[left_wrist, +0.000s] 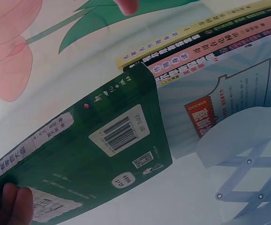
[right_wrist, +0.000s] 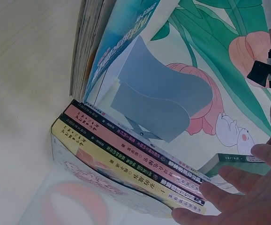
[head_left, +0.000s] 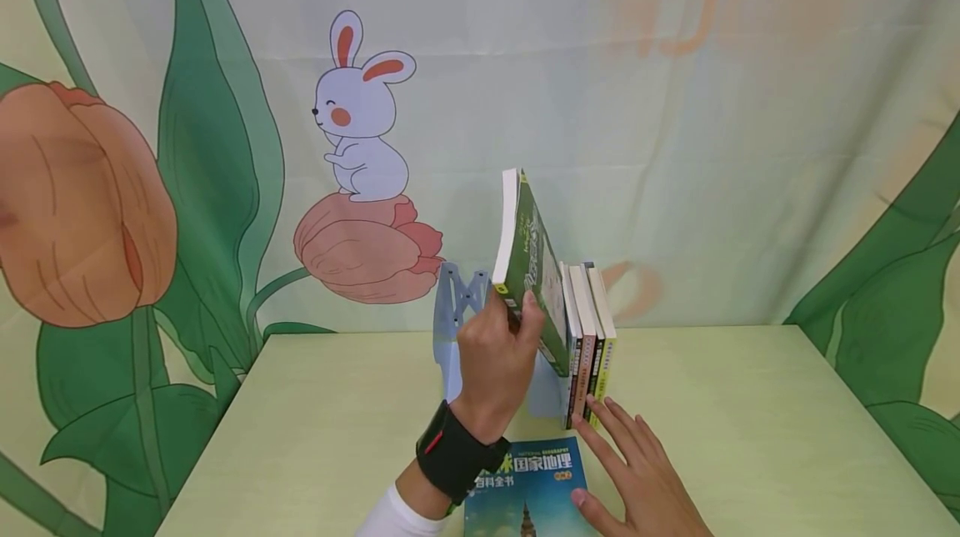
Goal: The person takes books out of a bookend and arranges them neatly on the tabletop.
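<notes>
Holding the green book (head_left: 534, 262) beside the row of books (head_left: 584, 370)

My left hand (head_left: 495, 358) pinches the green book near one end, with the thumb on one cover and the fingers on the opposite side. The book is raised above the desk (head_left: 750, 420) and tilted, its far end pointing up and away from me. Its lower corner is next to the left face of the row; I cannot tell whether the two touch. The left wrist view shows the back cover, with a barcode, a QR code and a pale label along the spine.

My right hand (head_left: 643, 474) is spread, fingers apart, just in front of the lower right part of the row. It holds nothing. I cannot tell whether its fingertips contact the spines.

The row stands upright on the desk, spines toward me. From left to right, the colours run pale blue, dark, pink, dark and yellow. A blue-grey bookend (head_left: 448, 353) with crossed bars is located immediately to the left of the row.

A blue book (head_left: 543, 491) lies cover up on the desk at the near side, partly hidden by my left wrist. A black wristband (head_left: 459, 452) encircles that wrist, above a white sleeve (head_left: 401, 518). Behind the desk hangs a printed backdrop (head_left: 525, 62) showing a rabbit and tulips.
</notes>
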Action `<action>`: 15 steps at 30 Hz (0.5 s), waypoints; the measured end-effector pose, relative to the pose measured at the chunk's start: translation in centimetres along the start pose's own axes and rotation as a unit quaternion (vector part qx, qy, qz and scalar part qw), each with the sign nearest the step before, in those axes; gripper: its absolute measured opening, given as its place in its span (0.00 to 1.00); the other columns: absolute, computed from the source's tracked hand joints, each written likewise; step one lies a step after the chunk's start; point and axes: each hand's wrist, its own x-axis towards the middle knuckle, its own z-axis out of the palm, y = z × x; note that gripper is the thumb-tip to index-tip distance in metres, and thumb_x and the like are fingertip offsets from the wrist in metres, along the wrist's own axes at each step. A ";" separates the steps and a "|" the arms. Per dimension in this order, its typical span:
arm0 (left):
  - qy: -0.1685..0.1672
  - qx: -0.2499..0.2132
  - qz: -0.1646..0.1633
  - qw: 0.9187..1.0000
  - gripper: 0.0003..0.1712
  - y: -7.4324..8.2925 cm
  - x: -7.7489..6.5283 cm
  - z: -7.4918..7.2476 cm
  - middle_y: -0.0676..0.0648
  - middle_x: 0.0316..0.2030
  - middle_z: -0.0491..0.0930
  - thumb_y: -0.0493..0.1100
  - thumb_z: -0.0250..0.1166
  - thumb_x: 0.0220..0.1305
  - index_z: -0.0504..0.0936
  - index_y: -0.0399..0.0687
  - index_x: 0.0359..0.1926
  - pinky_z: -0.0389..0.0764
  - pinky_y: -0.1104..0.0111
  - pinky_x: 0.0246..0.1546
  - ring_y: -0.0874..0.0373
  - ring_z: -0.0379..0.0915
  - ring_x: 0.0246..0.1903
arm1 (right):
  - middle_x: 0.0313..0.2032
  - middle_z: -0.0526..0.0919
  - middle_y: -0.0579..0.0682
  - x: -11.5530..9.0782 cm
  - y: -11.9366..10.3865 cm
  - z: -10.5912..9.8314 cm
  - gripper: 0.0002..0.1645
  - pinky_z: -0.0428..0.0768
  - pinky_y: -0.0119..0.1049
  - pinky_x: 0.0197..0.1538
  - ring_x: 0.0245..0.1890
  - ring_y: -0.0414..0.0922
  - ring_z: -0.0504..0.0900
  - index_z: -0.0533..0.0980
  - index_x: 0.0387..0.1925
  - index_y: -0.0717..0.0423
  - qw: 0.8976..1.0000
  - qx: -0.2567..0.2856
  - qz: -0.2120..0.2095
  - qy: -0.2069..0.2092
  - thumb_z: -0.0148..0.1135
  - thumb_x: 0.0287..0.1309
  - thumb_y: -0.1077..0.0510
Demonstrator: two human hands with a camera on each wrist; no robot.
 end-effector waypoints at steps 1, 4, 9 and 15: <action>0.001 0.000 0.001 1.000 0.19 0.0 0.0 -0.1 0.47 0.16 0.73 0.43 0.53 0.73 0.73 0.31 0.55 0.57 0.80 0.13 0.63 0.64 0.11 | 0.74 0.61 0.43 0.0 0.0 0.0 0.41 0.54 0.55 0.73 0.74 0.48 0.57 0.62 0.72 0.32 1.000 -0.001 0.002 -0.001 0.57 0.59 0.31; 0.006 0.005 0.008 1.000 0.19 0.1 0.1 -0.2 0.46 0.17 0.76 0.44 0.52 0.74 0.73 0.32 0.54 0.62 0.79 0.14 0.62 0.68 0.13 | 0.74 0.61 0.43 0.0 -0.1 0.0 0.41 0.48 0.52 0.76 0.74 0.49 0.57 0.61 0.72 0.32 1.000 0.001 0.005 -0.005 0.57 0.59 0.31; 0.015 0.006 0.011 1.000 0.21 0.2 0.2 -0.5 0.44 0.22 0.82 0.47 0.50 0.76 0.74 0.32 0.54 0.70 0.76 0.16 0.60 0.73 0.16 | 0.74 0.62 0.44 0.0 -0.1 0.0 0.41 0.56 0.60 0.71 0.74 0.50 0.58 0.62 0.72 0.33 1.000 0.000 0.003 -0.002 0.57 0.59 0.31; 0.025 -0.006 0.011 1.000 0.20 0.4 0.4 -0.9 0.41 0.31 0.87 0.46 0.51 0.75 0.75 0.32 0.54 0.76 0.74 0.18 0.58 0.77 0.18 | 0.73 0.63 0.45 0.1 -0.1 0.0 0.41 0.59 0.64 0.69 0.73 0.52 0.59 0.63 0.72 0.34 1.000 0.003 0.003 -0.003 0.57 0.58 0.31</action>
